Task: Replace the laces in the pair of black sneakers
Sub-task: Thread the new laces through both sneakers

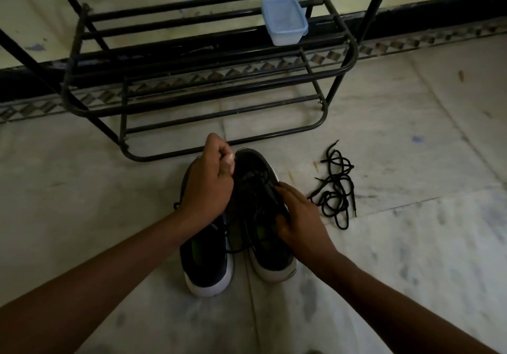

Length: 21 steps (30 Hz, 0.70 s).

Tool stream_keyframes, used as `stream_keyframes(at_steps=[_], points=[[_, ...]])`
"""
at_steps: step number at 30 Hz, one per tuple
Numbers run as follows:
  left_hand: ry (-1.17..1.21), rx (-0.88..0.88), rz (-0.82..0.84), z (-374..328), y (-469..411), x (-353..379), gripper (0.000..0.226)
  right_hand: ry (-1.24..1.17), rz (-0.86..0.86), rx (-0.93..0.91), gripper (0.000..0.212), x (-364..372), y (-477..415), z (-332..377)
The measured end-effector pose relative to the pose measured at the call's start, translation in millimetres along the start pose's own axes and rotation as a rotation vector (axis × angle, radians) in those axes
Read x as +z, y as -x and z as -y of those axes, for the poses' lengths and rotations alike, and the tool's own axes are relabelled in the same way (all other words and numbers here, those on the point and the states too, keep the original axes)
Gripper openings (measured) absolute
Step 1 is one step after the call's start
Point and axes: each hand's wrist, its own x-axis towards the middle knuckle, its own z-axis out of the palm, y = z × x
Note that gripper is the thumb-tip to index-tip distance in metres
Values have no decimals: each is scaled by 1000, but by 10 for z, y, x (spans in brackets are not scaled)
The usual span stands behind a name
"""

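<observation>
The left hand covered the far half of the left sneaker, and what its curled fingers held was lost in the gloom. The right hand hid the right flank of the right sneaker. The rack ran off the top edge. The box was too cloudy to see into.

The left hand and right hand are bare; the left forearm and right forearm are uncovered to the view's lower corners.

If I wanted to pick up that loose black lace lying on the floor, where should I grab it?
Probably pinch the loose lace by the free tip poking out toward the rack, coming from above: that end lies clear of the tangled loops.
</observation>
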Motion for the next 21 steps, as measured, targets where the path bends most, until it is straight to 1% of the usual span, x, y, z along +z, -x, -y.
stream_keyframes(at_steps=[1, 2, 3, 4, 5, 6, 7, 10, 13, 16, 19, 21], points=[[-198, 76, 50, -6, -14, -56, 13, 7, 6, 2, 56, 1, 1, 9], [-391, 117, 167, -19, -33, -104, 12, 7, 10, 0, 56, 0, 6, 14], [-552, 102, 324, -34, -50, -152, 16, 4, 13, -4, 55, -2, 12, 22], [-641, 50, 492, -56, -72, -190, 21, 1, 13, -7, 54, -1, 14, 22], [-621, -15, 645, -78, -101, -223, 22, 4, 10, -6, 54, 1, 17, 25], [-519, -59, 751, -111, -118, -252, 19, 9, 6, -1, 53, 2, 25, 29], [-380, -67, 801, -150, -136, -292, 17, 12, 1, 9, 53, 10, 31, 37], [54, -100, 843, -289, -194, -451, 25, 7, -16, 25, 54, 28, 40, 61], [378, -148, 1023, -382, -209, -636, 29, 3, -27, 34, 53, 33, 52, 70], [530, -108, 1175, -490, -195, -792, 31, 10, -33, 42, 52, 56, 56, 67], [551, -36, 1296, -583, -163, -879, 31, 18, -37, 48, 52, 93, 50, 56], [574, -26, 1353, -609, -149, -910, 33, 23, -40, 46, 51, 115, 40, 44]])
